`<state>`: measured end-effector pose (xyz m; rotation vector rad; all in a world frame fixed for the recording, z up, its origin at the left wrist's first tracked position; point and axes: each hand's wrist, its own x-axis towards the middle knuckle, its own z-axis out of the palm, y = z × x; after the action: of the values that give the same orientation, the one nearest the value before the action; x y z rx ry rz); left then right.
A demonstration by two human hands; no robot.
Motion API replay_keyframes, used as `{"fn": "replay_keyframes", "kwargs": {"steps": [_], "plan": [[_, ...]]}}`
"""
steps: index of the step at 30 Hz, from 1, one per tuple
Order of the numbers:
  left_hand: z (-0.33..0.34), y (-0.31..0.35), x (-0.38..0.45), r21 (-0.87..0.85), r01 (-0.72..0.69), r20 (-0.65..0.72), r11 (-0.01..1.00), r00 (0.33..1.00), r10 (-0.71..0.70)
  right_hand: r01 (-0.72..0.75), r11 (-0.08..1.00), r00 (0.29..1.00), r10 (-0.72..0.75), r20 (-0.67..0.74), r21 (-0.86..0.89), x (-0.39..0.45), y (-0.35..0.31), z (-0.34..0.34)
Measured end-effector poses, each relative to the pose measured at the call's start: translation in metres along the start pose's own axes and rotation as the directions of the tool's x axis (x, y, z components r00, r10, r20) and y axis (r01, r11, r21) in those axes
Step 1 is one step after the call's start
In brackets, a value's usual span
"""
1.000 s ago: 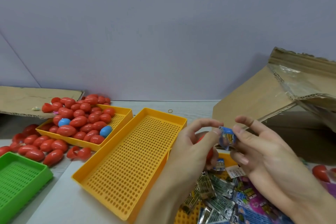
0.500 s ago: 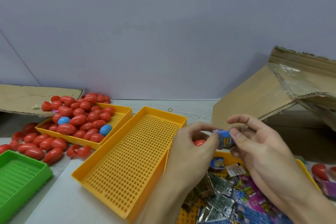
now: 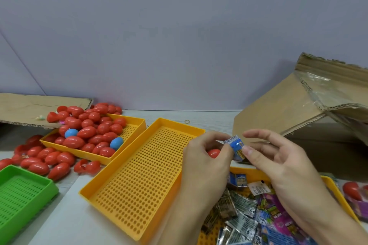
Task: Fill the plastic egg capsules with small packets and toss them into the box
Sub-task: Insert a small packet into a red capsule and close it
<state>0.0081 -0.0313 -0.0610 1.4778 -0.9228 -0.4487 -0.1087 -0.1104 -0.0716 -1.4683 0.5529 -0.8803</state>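
**Both hands on a blue packet above the trays**

We see the left hand [image 3: 205, 157] curled around a red egg capsule [image 3: 213, 153], only a small part of which shows between palm and fingers; its thumb and forefinger also pinch one end of a small blue packet [image 3: 236, 147]. The right hand [image 3: 278, 163] pinches the other end of that packet with its thumb, while its remaining fingers spread loosely. The packet is held in the air between the two hands, just beside the capsule.

Below the hands, at the near right, a yellow tray [image 3: 336, 191] holds a heap of small packets [image 3: 245, 217] in silver, blue and purple. To the left of it lies an empty perforated yellow tray [image 3: 139, 181]. Further left, another yellow tray [image 3: 137, 123] is piled with red egg capsules [image 3: 87, 131] and two blue ones [image 3: 116, 143], with more red capsules spilled on the surface [image 3: 65, 189] beside it. A green tray [image 3: 22, 195] sits at the near left corner.

The cardboard box [image 3: 278, 113] stands at the right, behind the hands, its flaps raised. A flat sheet of cardboard [image 3: 23, 107] lies at the far left.
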Motion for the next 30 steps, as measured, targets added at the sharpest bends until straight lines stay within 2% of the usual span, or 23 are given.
{"fn": "replay_keyframes", "kwargs": {"steps": [10, 24, 28, 30], "plan": [[0.0008, -0.0014, 0.0012, 0.054, -0.033, -0.007, 0.998, 0.999, 0.033, -0.055, 0.997, 0.998, 0.054, -0.018, -0.046, 0.0028, 0.0026, -0.0003], [-0.0006, -0.0018, 0.0013, 0.038, 0.008, 0.029, 0.999, 1.0, -0.009, -0.023, 0.997, 1.0, 0.023, 0.0, 0.068, 0.0016, -0.0017, -0.0005], [-0.0008, 0.0004, -0.0016, 0.073, 0.001, 0.095, 0.997, 0.995, -0.008, -0.014, 0.995, 0.992, 0.026, -0.119, 0.1, 0.0025, 0.001, -0.0036], [-0.0018, 0.0033, -0.0035, 0.025, 0.041, 0.146, 0.999, 0.988, -0.044, 0.01, 0.992, 0.976, 0.017, -0.217, 0.122, 0.0042, 0.0029, -0.0072]]}}
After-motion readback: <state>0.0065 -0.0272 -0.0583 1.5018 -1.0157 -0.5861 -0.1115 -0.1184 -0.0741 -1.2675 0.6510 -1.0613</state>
